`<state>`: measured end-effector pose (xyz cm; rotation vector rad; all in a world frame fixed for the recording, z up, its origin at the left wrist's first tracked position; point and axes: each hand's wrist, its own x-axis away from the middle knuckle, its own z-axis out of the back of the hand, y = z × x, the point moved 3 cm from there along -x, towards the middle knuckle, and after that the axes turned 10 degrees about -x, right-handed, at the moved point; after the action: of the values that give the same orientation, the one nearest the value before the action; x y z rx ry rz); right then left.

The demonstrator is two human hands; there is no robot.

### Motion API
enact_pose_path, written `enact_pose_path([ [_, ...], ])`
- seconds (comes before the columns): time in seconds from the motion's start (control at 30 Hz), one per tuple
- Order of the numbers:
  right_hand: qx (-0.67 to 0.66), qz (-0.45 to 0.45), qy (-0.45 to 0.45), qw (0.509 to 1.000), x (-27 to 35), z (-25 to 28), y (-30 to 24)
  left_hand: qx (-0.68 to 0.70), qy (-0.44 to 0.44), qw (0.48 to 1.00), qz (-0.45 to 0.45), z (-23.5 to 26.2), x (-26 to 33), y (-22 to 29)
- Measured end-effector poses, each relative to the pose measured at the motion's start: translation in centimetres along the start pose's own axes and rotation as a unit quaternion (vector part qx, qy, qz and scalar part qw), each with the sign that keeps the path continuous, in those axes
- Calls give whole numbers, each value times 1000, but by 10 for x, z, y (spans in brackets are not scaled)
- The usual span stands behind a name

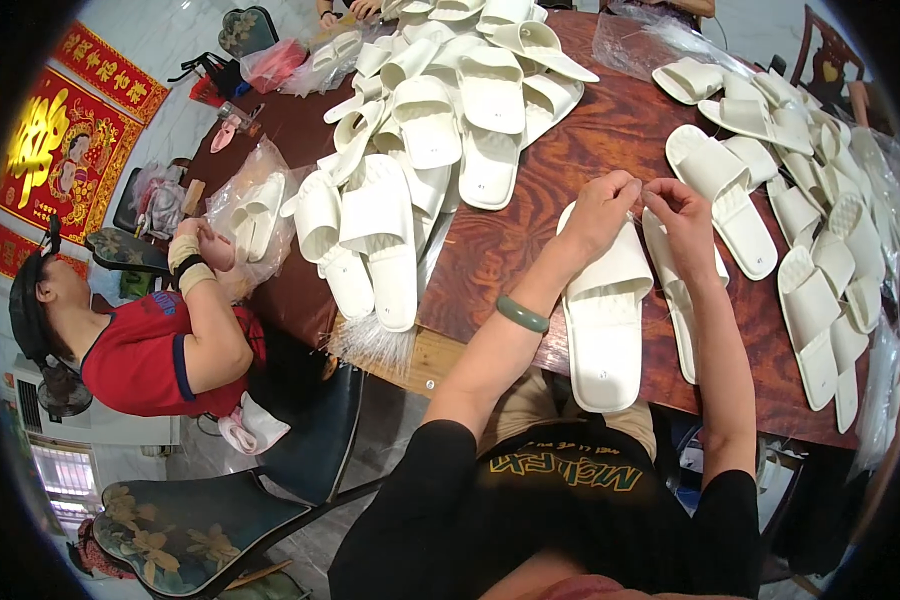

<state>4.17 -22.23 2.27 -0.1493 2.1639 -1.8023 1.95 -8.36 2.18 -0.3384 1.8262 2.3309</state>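
While both forearms reach up from the lower edge over the dark wooden bench, the left hand and the right hand meet just above a pair of white slippers lying side by side near the bench's front edge. The fingertips of both hands are pinched together, almost touching each other, closed on something too thin to make out; it may be a fine thread or tie. The left wrist wears a green bangle. The left slipper of the pair lies directly below the left hand, its toe end hanging past the bench edge; the other slipper is partly hidden by the right forearm.

A large heap of white slippers fills the bench to the left and far side, and a looser spread of slippers crowds the right side, close to the right elbow. Clear plastic bags lie at the far edge. At the left end of the bench another person in a red shirt holds a bagged slipper. A floral-cushioned chair stands at the lower left.
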Motion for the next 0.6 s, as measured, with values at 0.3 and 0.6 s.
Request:
enact_pose_path([
  [0.3,-19,-8,-3,1000,-2,1,2,1,-13,1000,13,0,-1,-6],
  [0.6,-22,-5,-7,1000,0,0,-2,-23,-11,1000,8,-1,-2,-10],
])
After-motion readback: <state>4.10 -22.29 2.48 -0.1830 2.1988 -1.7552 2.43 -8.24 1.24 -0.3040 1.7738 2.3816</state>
